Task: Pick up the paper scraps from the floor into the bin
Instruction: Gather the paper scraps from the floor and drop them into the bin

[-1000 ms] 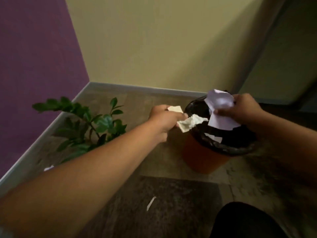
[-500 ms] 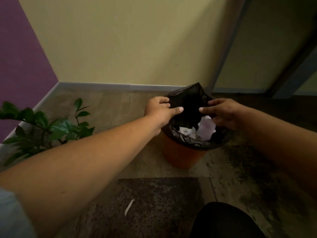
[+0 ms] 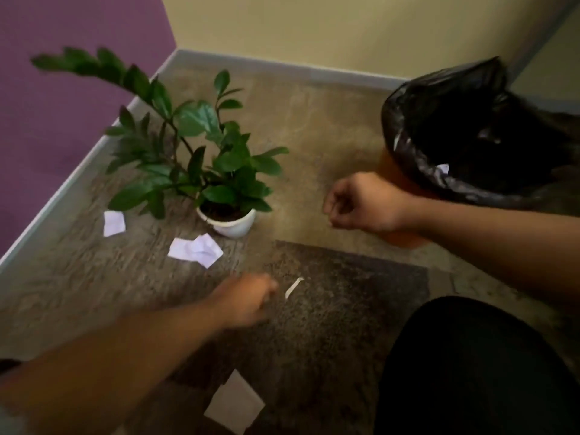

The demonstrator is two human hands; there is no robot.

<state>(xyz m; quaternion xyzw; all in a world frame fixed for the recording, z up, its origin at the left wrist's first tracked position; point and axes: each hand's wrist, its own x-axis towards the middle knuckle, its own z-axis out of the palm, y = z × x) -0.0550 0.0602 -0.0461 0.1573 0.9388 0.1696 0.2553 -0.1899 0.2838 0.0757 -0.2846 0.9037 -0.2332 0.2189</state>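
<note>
A thin strip of paper [image 3: 293, 287] is lying on the dark mat [image 3: 339, 315], just beside the knuckles of the left hand [image 3: 248, 301], which is hanging low over the mat's left part. That hand is smeared by motion blur, so whether its fingers are curled on anything or not I cannot tell. Other scraps are lying around it on the floor [image 3: 78, 277] – a crumpled pair of white pieces [image 3: 196, 250] just in front of the plant pot [image 3: 230, 227], a smaller folded scrap [image 3: 114, 223] further left near the baseboard [image 3: 59, 199], and a flat square piece [image 3: 234, 406] at the near edge of the mat, partly under the left forearm. The right hand [image 3: 361, 204] is hovering above the floor between the plant [image 3: 194, 146] and the bin [image 3: 401, 240], its fingers loosely curled toward the thumb and gripping nothing. The bin is standing at the right, orange – lined with a black bag [image 3: 408, 158] whose edge is sticking up at the back, and one small white scrap [image 3: 443, 168] is showing inside it. The leafy green plant is sitting in its white pot by the corner where a purple wall [image 3: 62, 73] is meeting a yellow one [image 3: 314, 26]. A dark rounded shape [image 3: 470, 372], probably the person's knee, is filling the lower right.
</note>
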